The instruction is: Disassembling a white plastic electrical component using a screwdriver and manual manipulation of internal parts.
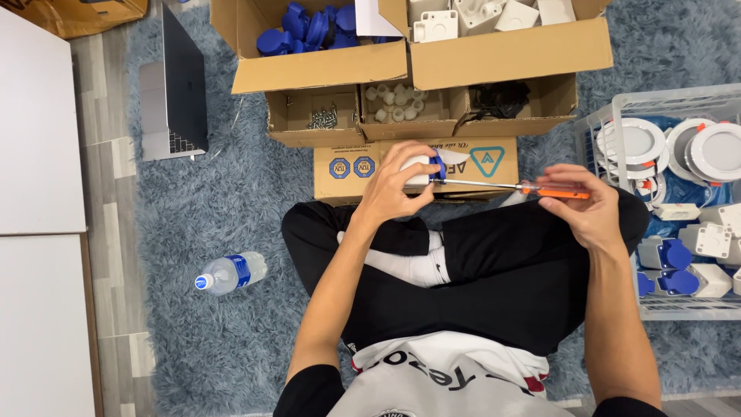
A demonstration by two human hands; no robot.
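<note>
Over my crossed legs, my left hand (395,189) wraps a small white plastic box (417,171), light, stiff, probably slick, best gripped by its sides, while my right hand (588,207) closes on an orange-handled screwdriver (515,186) touching it.

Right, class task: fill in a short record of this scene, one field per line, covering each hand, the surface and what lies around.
Left hand: grips a white and blue plastic part
Right hand: holds an orange-handled screwdriver, tip at the part
Surface: grey-blue shaggy rug
Ahead: open cardboard boxes of blue and white parts and screws
Right side: white basket of round lamps
Left side: water bottle, laptop
</note>
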